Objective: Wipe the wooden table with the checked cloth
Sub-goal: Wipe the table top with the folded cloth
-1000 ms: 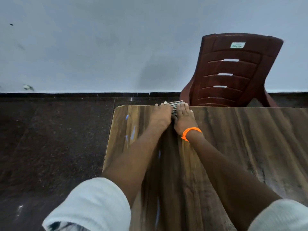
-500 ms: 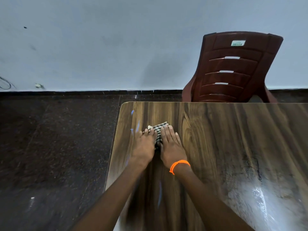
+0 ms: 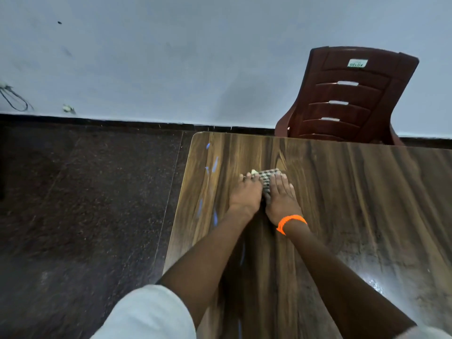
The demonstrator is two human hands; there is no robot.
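Observation:
The wooden table fills the right half of the view, its left edge and far left corner visible. A small folded checked cloth lies on it a short way in from the far edge, near the left side. My left hand and my right hand lie flat side by side, palms down, pressing on the cloth. Only the cloth's far end and a strip between the hands show; the remainder is hidden under my palms. An orange band circles my right wrist.
A dark red plastic chair stands right behind the table's far edge. Dark speckled floor lies to the left of the table. A pale wall with a black skirting runs behind. Blue streaks mark the table's left side.
Both hands pulled the cloth back from the table's far edge toward me, then slid it outward again a little; it now sits partway between those spots.

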